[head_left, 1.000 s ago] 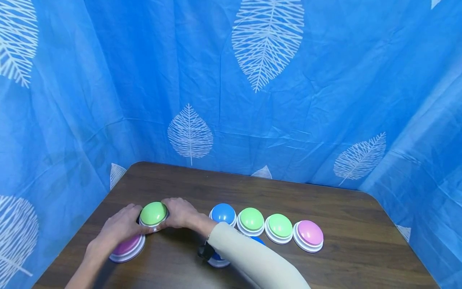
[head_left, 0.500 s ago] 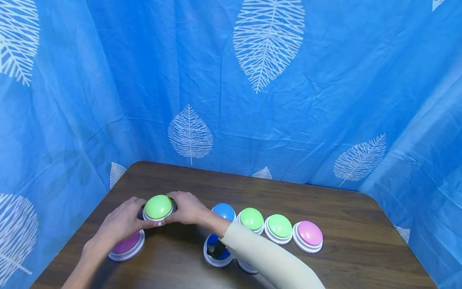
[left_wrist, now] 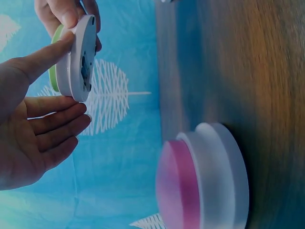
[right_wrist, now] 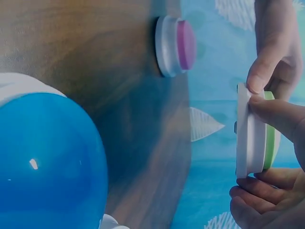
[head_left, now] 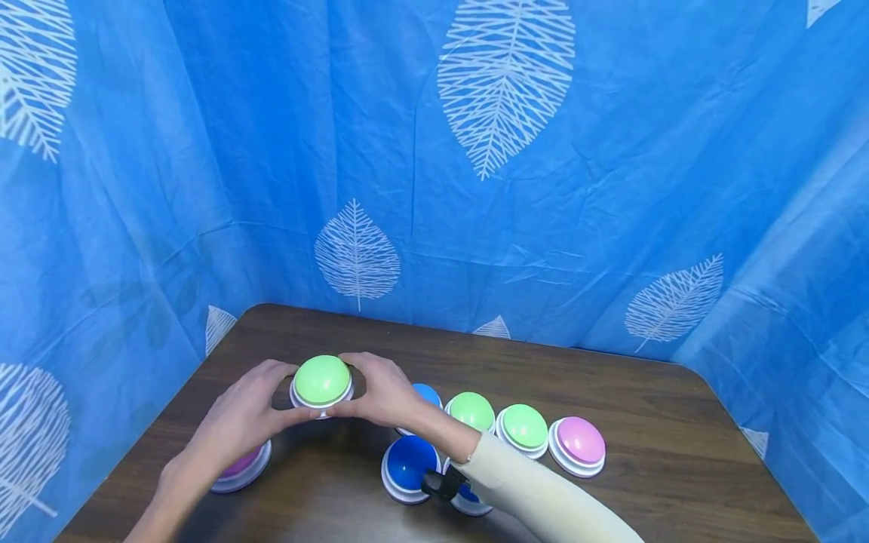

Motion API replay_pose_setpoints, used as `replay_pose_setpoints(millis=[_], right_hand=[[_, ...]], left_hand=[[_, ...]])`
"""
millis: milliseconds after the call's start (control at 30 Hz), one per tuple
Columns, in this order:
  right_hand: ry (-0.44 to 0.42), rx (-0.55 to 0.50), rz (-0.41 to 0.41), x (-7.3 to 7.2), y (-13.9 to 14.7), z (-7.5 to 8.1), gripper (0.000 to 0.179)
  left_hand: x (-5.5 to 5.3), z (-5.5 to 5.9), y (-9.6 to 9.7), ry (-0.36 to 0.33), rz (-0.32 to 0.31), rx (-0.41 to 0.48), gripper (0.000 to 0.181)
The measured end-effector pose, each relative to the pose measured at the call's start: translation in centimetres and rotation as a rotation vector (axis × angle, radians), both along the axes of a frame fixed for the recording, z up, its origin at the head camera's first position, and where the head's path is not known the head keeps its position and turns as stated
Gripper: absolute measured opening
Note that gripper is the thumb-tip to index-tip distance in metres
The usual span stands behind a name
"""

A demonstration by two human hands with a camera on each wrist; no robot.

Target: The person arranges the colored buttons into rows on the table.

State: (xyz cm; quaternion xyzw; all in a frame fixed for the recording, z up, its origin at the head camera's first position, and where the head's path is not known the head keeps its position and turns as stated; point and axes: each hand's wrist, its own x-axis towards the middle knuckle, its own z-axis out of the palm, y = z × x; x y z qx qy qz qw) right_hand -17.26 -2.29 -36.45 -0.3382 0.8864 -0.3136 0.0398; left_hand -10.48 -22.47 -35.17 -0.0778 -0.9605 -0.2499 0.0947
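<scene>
Both hands hold one green dome push button with a white base, raised off the table. My left hand grips its left rim between thumb and fingers. From the other side my right hand pinches the right rim. In the left wrist view the underside of the green button faces the table, and the right wrist view shows the same green button edge-on. Beneath my left forearm lies a pink button, partly hidden in the head view.
On the brown table, a row holds a blue button, two green buttons and a pink button. Nearer stand two dark blue buttons, one partly behind the right wrist camera. Blue leaf-print cloth surrounds the table.
Both hands have lifted the green button up from beside the pink one and carried it to the right. The right forearm has shifted right, uncovering more of the dark blue buttons.
</scene>
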Motion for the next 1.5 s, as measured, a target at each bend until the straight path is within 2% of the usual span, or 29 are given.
replay_pose_setpoints(millis=[200,333,533,833,967,1167,1300,1500], right_hand=[[0.020,-0.071,-0.010,1.1,1.8,0.4,0.070],[0.036,-0.105,-0.027,1.6,3.1,0.5,0.071],[0.007,-0.141,-0.063,2.3,5.1,0.4,0.072],[-0.088,-0.196,-0.148,3.6,8.1,0.1,0.071],[-0.087,-0.201,-0.175,4.0,9.5,-0.2,0.071],[-0.037,-0.236,-0.192,4.5,11.3,-0.9,0.071],[-0.015,-0.265,-0.206,5.0,12.4,-1.4,0.070],[-0.029,-0.281,-0.268,5.7,13.9,-1.8,0.070]], left_hand=[[0.7,0.2,1.3,0.021,0.003,0.038,0.071],[1.0,0.2,2.3,0.061,-0.016,0.061,0.068],[1.1,-0.1,3.8,0.119,-0.041,0.069,0.068],[1.0,-0.4,6.6,0.075,-0.057,0.101,0.067],[0.9,-0.7,7.8,0.064,-0.069,0.105,0.067],[0.8,-1.1,9.5,0.046,-0.108,0.086,0.066],[0.7,-1.4,10.5,0.024,-0.150,0.075,0.067],[0.5,-1.9,11.7,0.034,-0.226,0.084,0.068]])
